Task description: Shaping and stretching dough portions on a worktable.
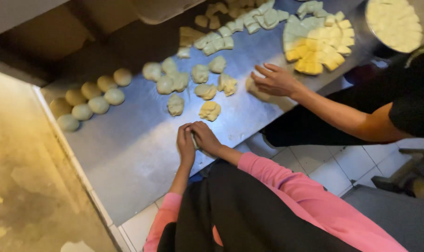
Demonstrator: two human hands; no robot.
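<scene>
Both hands cupped together on one dough piece at counter near edge | left hand, right hand equally close | rough dough lumps lie just beyond, far side

Steel table running diagonally, dull sheen, bluish glare along the middle. White floor tiles with dark grout below its near edge. Stained yellowish surface at left, warmly lit, blotched with darker patches. Dark shadowed wall beyond the far edge of the table. Grey metal frame at lower right, partly cut off. Mixed light: cool on the steel, warm amber at left.
</scene>
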